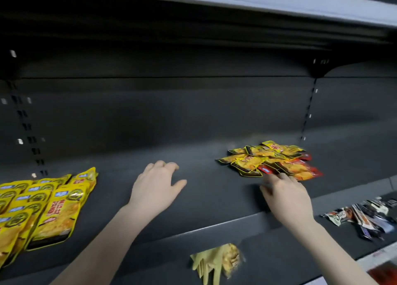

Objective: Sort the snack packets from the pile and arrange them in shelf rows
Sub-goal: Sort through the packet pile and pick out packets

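Yellow and red snack packets form a loose pile (271, 160) at the right of the dark shelf (204, 198), far from its front lip. The right hand (285, 196) reaches to the near edge of this pile, fingers extended toward a red-ended packet (265, 169); whether they already pinch it cannot be told, so its grip is unresolved. The left hand (156, 185) rests palm-down on bare shelf, fingers loosely spread, its grip wide and holding nothing. Sorted yellow packets (43, 207) lie in overlapping rows at the shelf's left end.

Step in hand, as judged: drawing one packet from the pile for sorting. The next move calls for separating a single packet from its overlapping neighbours, then carrying it left, or starting a new row if red.

Open shelf between rows and pile gives ample room. The front lip lies just beneath the right wrist. On the lower shelf, a yellow glove (209, 263) and dark-wrapped bars (363, 218) lie apart from the work.
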{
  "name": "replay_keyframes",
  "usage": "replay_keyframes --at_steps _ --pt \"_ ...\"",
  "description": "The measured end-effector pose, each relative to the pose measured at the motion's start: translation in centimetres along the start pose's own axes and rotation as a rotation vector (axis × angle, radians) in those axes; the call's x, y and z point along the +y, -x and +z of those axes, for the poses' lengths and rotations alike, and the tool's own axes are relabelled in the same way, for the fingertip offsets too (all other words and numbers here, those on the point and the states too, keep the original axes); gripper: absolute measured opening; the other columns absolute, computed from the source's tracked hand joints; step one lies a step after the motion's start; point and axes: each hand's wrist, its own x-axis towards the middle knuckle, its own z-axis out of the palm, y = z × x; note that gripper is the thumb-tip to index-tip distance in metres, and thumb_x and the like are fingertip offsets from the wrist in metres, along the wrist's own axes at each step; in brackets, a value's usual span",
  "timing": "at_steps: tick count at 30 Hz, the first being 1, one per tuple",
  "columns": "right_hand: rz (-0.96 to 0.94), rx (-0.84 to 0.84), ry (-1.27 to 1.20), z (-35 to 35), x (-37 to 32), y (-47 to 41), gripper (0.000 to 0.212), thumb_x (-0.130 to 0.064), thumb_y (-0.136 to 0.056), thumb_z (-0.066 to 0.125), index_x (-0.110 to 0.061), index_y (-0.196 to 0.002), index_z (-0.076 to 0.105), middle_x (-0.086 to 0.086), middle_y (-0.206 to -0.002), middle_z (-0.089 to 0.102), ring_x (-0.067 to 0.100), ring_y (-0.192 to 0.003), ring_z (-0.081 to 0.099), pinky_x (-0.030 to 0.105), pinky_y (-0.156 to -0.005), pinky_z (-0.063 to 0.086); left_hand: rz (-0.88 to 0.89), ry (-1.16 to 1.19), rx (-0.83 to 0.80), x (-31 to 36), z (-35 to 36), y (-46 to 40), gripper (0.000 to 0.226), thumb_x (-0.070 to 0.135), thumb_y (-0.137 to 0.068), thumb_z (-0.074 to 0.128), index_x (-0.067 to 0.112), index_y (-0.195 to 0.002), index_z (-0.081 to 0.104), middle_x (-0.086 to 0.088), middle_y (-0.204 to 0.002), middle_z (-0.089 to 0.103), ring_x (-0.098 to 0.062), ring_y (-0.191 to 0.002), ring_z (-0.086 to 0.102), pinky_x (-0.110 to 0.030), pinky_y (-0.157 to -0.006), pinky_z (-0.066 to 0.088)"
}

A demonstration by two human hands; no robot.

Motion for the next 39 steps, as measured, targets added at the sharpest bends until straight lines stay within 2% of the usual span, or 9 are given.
replay_keyframes --at_steps 4,10,15,22,26,30,34,36,39 --pt "0.06 -0.072 -0.02 0.5 4.8 -1.0 0.018 -0.029 -0.087 0.058 -0.015 -0.094 0.067 0.009 -0.094 0.065 0.032 -0.092 0.059 0.035 -0.074 0.044 0.007 0.01 -0.047 3.8 2.3 -1.3 0.044 0.051 -0.093 0.047 0.027 -0.13 0.051 0.002 -0.127 0.052 -0.018 -0.122 0.043 -0.031 -0.097 0.038" --pt "0.033 0.029 -0.13 3.0 10.7 -4.7 0.02 -0.016 -0.066 0.082 -0.008 -0.065 0.064 0.013 -0.062 0.059 0.036 -0.058 0.058 0.036 -0.051 0.047 0.001 0.005 -0.05 10.4 6.1 -5.4 0.044 0.051 -0.095 0.041 0.026 -0.129 0.052 0.003 -0.126 0.052 -0.018 -0.121 0.043 -0.032 -0.098 0.039" --pt "-0.005 0.06 -0.253 5.8 15.4 -9.0 0.011 -0.018 -0.078 0.073 -0.009 -0.074 0.068 0.013 -0.071 0.063 0.036 -0.068 0.058 0.038 -0.06 0.047 -0.036 0.01 -0.065 15.6 10.2 -10.6 0.042 0.047 -0.098 0.036 0.021 -0.124 0.056 -0.001 -0.124 0.056 -0.022 -0.116 0.047 -0.036 -0.098 0.039" --pt "-0.125 0.063 -0.436 9.0 16.6 -11.1 0.013 -0.014 -0.072 0.079 -0.012 -0.071 0.066 0.009 -0.067 0.061 0.034 -0.063 0.056 0.037 -0.059 0.048 -0.136 -0.056 -0.181 17.0 15.0 -13.8 0.051 0.049 -0.099 0.032 0.019 -0.138 0.044 -0.003 -0.142 0.044 -0.022 -0.131 0.037 -0.032 -0.104 0.029" --pt "-0.069 0.071 -0.522 9.4 16.9 -11.2 0.01 -0.016 -0.075 0.077 -0.014 -0.072 0.067 0.009 -0.071 0.061 0.034 -0.067 0.055 0.038 -0.064 0.047 -0.191 -0.005 -0.159 16.5 15.6 -14.0 0.058 0.056 -0.091 0.046 0.025 -0.14 0.041 0.001 -0.146 0.038 -0.018 -0.136 0.031 -0.03 -0.109 0.024" --pt "-0.064 0.048 -0.529 9.5 17.0 -11.0 0.009 -0.017 -0.077 0.075 -0.013 -0.074 0.068 0.01 -0.072 0.06 0.035 -0.069 0.055 0.039 -0.065 0.048 -0.236 0.063 -0.133 16.5 15.6 -13.7 0.061 0.058 -0.083 0.058 0.028 -0.133 0.041 0.005 -0.138 0.043 -0.017 -0.13 0.036 -0.035 -0.105 0.028" --pt "-0.095 0.029 -0.475 9.4 16.6 -10.8 0.012 -0.02 -0.076 0.076 -0.012 -0.074 0.067 0.009 -0.07 0.06 0.035 -0.068 0.057 0.038 -0.063 0.049 -0.251 0.048 -0.162 16.2 15.1 -13.3 0.069 0.062 -0.078 0.061 0.036 -0.139 0.039 0.004 -0.134 0.043 -0.019 -0.128 0.037 -0.037 -0.104 0.03" --pt "-0.112 0.033 -0.433 9.3 16.4 -10.7 0.014 -0.021 -0.075 0.077 -0.012 -0.074 0.067 0.01 -0.069 0.061 0.035 -0.067 0.057 0.038 -0.062 0.049 -0.254 0.032 -0.164 16.0 14.8 -13.0 0.061 0.065 -0.079 0.057 0.036 -0.132 0.049 0.003 -0.126 0.045 -0.018 -0.125 0.039 -0.035 -0.103 0.03" --pt "-0.122 0.016 -0.414 9.2 16.3 -10.7 0.015 -0.023 -0.077 0.075 -0.011 -0.076 0.067 0.01 -0.071 0.06 0.035 -0.068 0.057 0.038 -0.062 0.049 -0.258 0.155 -0.05 15.3 14.6 -12.4 0.039 0.06 -0.087 0.05 0.03 -0.103 0.069 0.002 -0.112 0.051 -0.018 -0.116 0.045 -0.031 -0.1 0.033"
